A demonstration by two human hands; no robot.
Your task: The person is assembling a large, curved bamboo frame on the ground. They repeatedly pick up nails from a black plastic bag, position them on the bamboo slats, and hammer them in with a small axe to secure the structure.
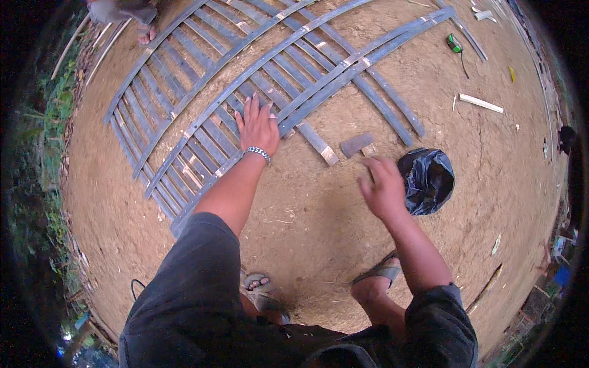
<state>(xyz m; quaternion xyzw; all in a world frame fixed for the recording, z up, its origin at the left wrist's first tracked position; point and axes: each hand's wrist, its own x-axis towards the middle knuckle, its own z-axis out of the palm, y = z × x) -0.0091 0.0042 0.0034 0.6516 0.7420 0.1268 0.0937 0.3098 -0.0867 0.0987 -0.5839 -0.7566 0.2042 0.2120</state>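
Observation:
A curved lattice panel of dark grey slats (257, 61) lies on the ground ahead of me. My left hand (257, 127) rests flat on its near edge, fingers spread, a chain bracelet at the wrist. A hammer (357, 145) with a blocky, rusty head lies right of the panel. Over the hammer's pale handle is my right hand (383, 184), its fingers bent and slightly blurred. It covers most of the handle, so whether it grips it is hidden. Between the hammer and the panel is a short loose slat (318, 143). A black plastic bag (426, 182) stands beside my right hand.
Two long slats (389, 110) extend from the panel's right side. Farther right are a green tape measure (454, 43) and a pale wood piece (481, 103). Another person's foot (146, 34) is at the far left. My sandalled feet (377, 276) stand on bare dirt.

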